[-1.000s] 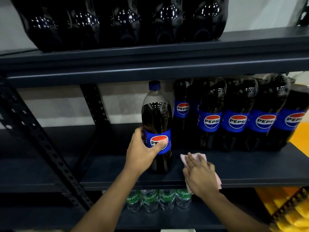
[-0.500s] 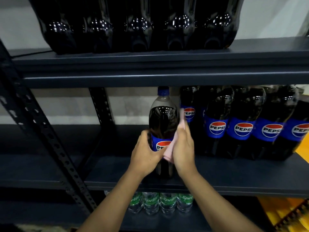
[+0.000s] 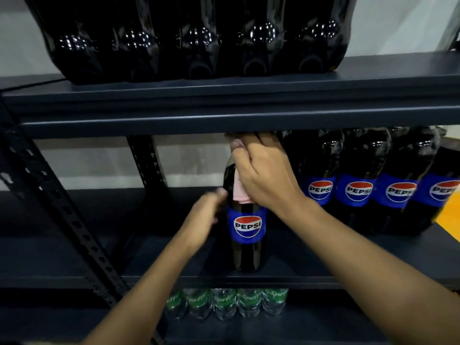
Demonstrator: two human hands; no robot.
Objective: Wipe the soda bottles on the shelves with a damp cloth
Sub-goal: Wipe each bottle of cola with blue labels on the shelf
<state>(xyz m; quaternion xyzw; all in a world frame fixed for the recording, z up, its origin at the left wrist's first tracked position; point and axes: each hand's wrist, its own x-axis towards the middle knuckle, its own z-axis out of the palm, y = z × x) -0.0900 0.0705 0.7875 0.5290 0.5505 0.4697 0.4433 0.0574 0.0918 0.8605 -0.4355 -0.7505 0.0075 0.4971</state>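
Left hand (image 3: 202, 219) blurred, grip unclear.

**A shop aisle or stockroom with bulk soda shelving**

This looks like a shop or its stockroom. A dark metal rack (image 3: 224, 115) carries flat steel shelves one above another, and its slotted-angle upright (image 3: 62, 207) is punched with rows of holes. Each level holds many units of 1 product, packed side by side. Large dark bottles (image 3: 199, 46) crowd the top shelf (image 3: 398, 70). A row of Pepsi bottles (image 3: 358, 190) stands on the middle shelf (image 3: 323, 267), with 4 identical blue labels facing forward. Below it stand 5 small Sprite bottles (image 3: 224, 302). Behind the rack is a plain pale wall (image 3: 87, 168) with a darker band across it.
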